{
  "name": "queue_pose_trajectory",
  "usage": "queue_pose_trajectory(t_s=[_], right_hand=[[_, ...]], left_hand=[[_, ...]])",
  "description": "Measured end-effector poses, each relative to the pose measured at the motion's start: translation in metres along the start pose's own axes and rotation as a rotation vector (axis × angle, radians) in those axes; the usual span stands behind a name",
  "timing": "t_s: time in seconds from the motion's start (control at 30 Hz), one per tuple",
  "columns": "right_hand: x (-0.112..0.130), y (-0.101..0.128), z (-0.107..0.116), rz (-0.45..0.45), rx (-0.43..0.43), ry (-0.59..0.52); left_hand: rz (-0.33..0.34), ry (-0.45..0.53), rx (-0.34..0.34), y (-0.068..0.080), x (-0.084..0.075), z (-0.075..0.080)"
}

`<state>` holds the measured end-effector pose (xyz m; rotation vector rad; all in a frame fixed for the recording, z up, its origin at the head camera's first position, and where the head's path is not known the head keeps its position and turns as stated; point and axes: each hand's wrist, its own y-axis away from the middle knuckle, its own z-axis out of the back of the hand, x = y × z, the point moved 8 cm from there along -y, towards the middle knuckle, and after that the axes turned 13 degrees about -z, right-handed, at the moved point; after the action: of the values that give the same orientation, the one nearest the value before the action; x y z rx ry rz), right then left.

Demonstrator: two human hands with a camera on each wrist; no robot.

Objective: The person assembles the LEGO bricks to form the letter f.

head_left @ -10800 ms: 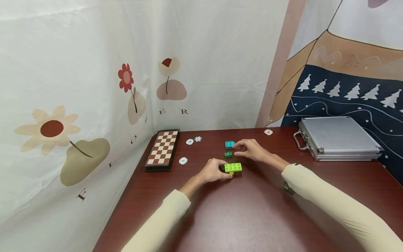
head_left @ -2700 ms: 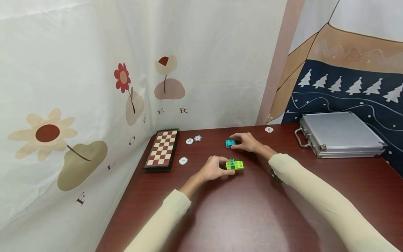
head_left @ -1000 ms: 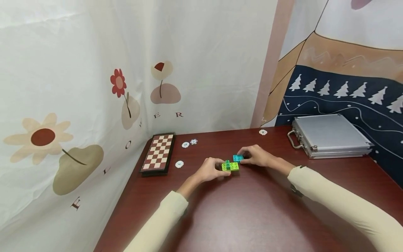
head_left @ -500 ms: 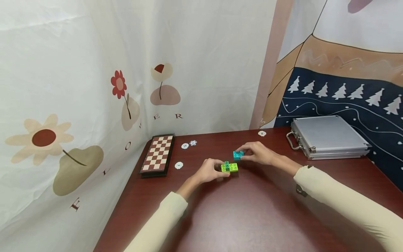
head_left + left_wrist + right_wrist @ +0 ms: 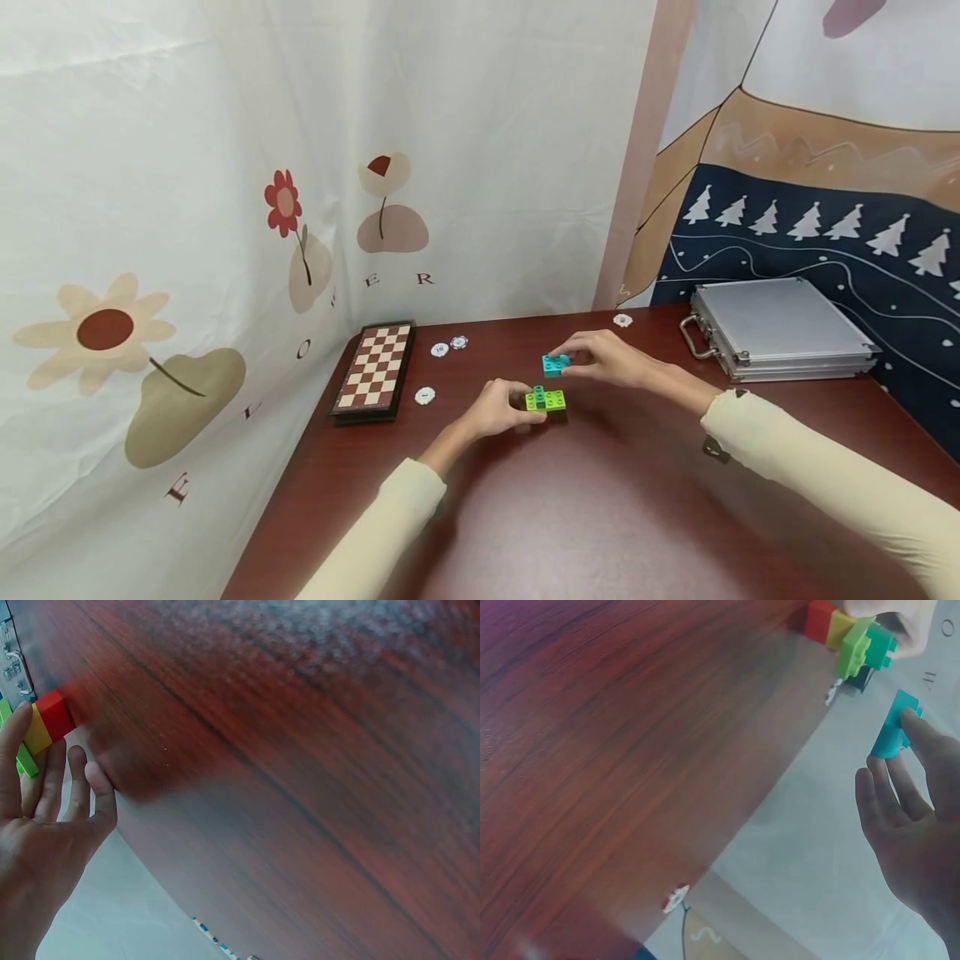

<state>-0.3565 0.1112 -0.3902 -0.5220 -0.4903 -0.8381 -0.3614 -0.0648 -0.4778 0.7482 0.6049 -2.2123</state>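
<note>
In the head view my left hand (image 5: pixel 495 410) pinches a stack of toy building bricks by its left end. A lime brick (image 5: pixel 556 401) lies near the top, with a small green brick (image 5: pixel 538 396) across its studs. Below them the left wrist view shows a yellow brick (image 5: pixel 37 733) and a red brick (image 5: pixel 57 714) at the bottom. My right hand (image 5: pixel 611 360) pinches a turquoise brick (image 5: pixel 553 366) with one rounded end, held just behind and above the stack. The right wrist view shows a gap between the turquoise brick (image 5: pixel 892 729) and the stack.
On the dark red wooden table (image 5: pixel 570 517), a chessboard (image 5: pixel 377 367) lies at the left, beside several poker chips (image 5: pixel 425 396). A silver case (image 5: pixel 783 325) sits at the back right. Printed cloth (image 5: pixel 487 167) hangs behind the table.
The green brick, earlier loose on the table, now sits on the lime one. My right hand took up the turquoise brick, brought it nearer the stack, then raised it slightly leftward.
</note>
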Motion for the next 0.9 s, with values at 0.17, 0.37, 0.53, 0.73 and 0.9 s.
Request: queue_pose_trajectory(t_s=[0.17,0.37,0.53,0.73,0.9], right_hand=[[0.009,-0.001,-0.004,0.014,0.027,-0.026],[0.014,0.001,-0.012,0.027,0.05,-0.01],[0.016,0.002,-0.019,0.022,0.069,0.003],[0.016,0.004,-0.024,0.019,0.077,0.009],[0.016,0.005,-0.025,0.011,0.078,0.006]], left_hand=[[-0.007,0.015,0.004,0.0,0.0,0.0],[-0.024,0.028,0.005,0.0,-0.003,0.0],[-0.026,0.017,0.006,-0.001,-0.004,0.0],[-0.037,0.01,-0.002,-0.001,-0.005,0.001],[-0.039,0.015,0.002,-0.002,-0.005,0.0]])
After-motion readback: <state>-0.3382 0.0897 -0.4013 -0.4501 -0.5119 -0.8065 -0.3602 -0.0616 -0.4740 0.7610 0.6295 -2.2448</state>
